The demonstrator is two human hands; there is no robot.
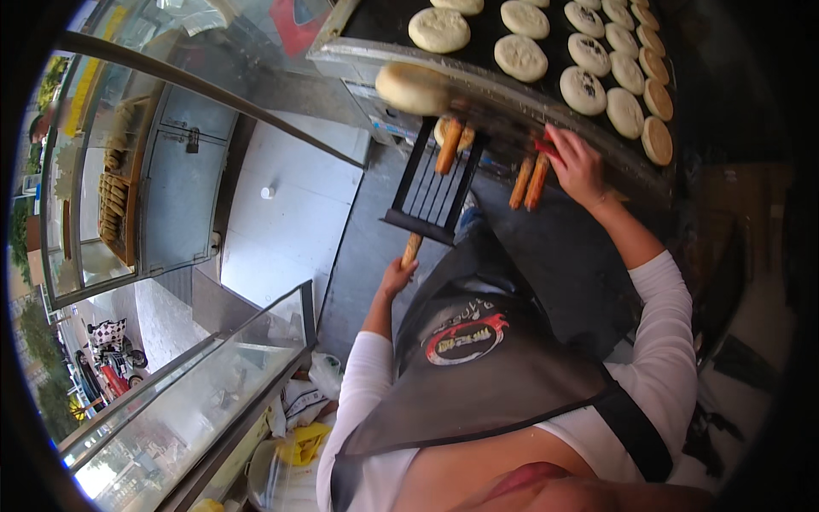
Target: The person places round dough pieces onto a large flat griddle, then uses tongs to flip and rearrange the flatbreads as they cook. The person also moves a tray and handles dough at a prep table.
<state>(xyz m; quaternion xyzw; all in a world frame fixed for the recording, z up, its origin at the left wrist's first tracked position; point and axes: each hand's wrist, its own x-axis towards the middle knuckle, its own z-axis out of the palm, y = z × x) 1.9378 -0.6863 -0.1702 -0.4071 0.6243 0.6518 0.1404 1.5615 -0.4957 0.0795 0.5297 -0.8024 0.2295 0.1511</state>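
My left hand (pixel 398 278) grips the wooden handle (pixel 411 248) of a black metal rack with parallel bars (pixel 430 192), held out below the griddle. At the rack's far end lies a round browned flatbread (pixel 468 137), partly hidden by an orange-brown cylinder (pixel 448 147), apparently another handle. My right hand (pixel 579 163) is closed around a red-handled tool (pixel 549 146), whose dark far part is motion-blurred. Close to that blurred part, a pale round flatbread (pixel 413 88) is also blurred; whether the tool holds it I cannot tell. Two similar cylinders (pixel 529 182) hang beside my right hand.
A black griddle (pixel 473 64) with a metal rim (pixel 409 54) bears rows of flatbreads (pixel 521 57), some dark-topped. Left stand a white counter (pixel 288 185), a metal bar (pixel 211 96) and a glass-fronted case (pixel 121 192) holding baked goods. A glass-sided counter (pixel 211 384) runs lower left.
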